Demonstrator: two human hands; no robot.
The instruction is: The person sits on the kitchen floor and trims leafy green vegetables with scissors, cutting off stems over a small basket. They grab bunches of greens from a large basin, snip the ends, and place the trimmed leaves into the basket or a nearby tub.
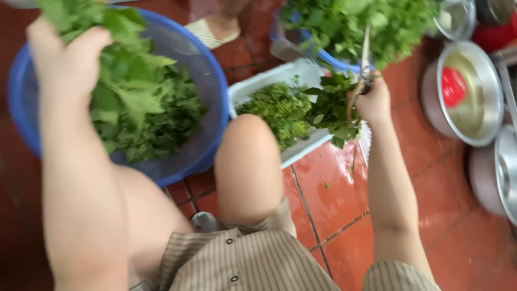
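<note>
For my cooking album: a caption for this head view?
Left hand lifts leafy greens over blue basin; right hand holds scissors.

Single head-worn view, looking steeply down past own knees onto red tiled floor (344, 183). Close range: hands, blue basin (210, 81), white tray (253, 86) fill frame. No second view.

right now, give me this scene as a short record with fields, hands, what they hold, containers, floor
left hand: left hand raised over the blue basin, gripping a bunch of leafy greens
right hand: right hand holds scissors and a leafy sprig
basin contents: loose green leaves
tray: white tray with finer cut greens
other containers: second blue basin of greens, metal pots at right
floor: wet red tiles
</note>
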